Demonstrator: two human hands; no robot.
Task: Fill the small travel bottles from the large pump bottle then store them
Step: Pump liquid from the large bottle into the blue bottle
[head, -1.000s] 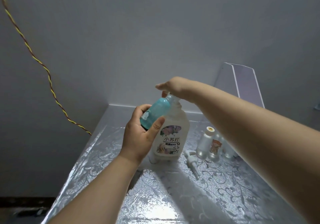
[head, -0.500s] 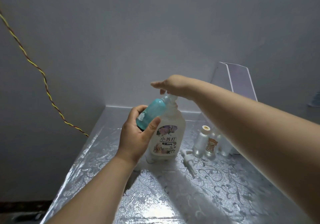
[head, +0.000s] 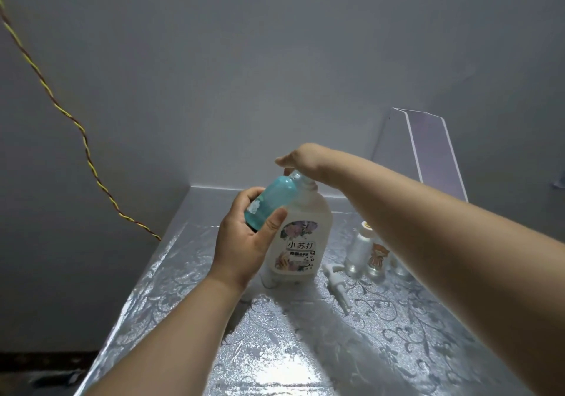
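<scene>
1. Left hand [head: 244, 239]: closed round the lower half of a small teal travel bottle [head: 273, 198], thumb across the near face, fingers wrapped behind.
2. The teal travel bottle is held off the table and tilted, its base down-left in the palm and its mouth up-right against the top of the large pump bottle [head: 301, 236].
3. Right hand [head: 302, 160]: palm down on top of the large pump bottle, fingers stretched leftward and largely straight, with one fingertip showing just below the hand beside the teal bottle's mouth. The pump head is hidden under the palm.
4. The large pump bottle stands upright on the table [head: 305, 365], towards its far side, with its flowered label facing near.
5. A loose white pump fitting [head: 336, 282] lies flat on the table just right of the large bottle's base.
6. Right of that, partly behind the right forearm, stand small clear bottles: one with a white cap [head: 360, 248] and one with an orange printed figure [head: 378, 258]. Any others are too hidden to count.
7. The table has a silver covering embossed with floral scrolls.
8. A clear angled plastic panel [head: 428, 151] stands at the far right.
9. A twisted yellow-and-red wire [head: 76, 126] runs down the left wall.
</scene>
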